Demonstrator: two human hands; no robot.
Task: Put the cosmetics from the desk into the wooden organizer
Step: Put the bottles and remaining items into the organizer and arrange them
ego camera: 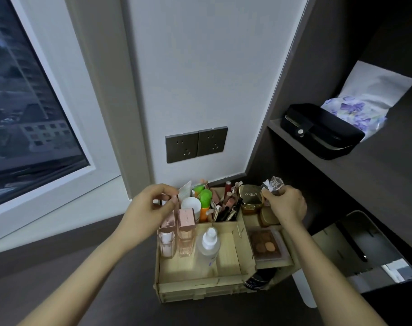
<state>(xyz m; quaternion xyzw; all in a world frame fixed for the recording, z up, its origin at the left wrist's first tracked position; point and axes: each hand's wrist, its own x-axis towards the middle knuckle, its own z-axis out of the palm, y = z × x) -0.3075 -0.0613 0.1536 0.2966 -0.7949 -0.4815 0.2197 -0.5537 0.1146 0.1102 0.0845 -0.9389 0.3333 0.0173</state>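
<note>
left grip: narrow, fingertips pinching the top of a pink-capped bottle
right grip: wrapped round a clear perfume bottle, faceted cap poking out above the fingers
perfume bottle location: in the air over the right rear of the wooden organizer, just beside the gold jar
pink bottle location: upright in the left front tray, touching its twin, spray bottle near
step: likely seating both bottles
risk 1: right rear is crowded, so lowering the perfume bottle could knock the gold jar or land tilted on it
risk 2: pink bottle is tall and held only at the top; a sideways nudge tips it into its twin and the spray bottle
risk 3: glass slips, drops onto the eyeshadow palette
</note>
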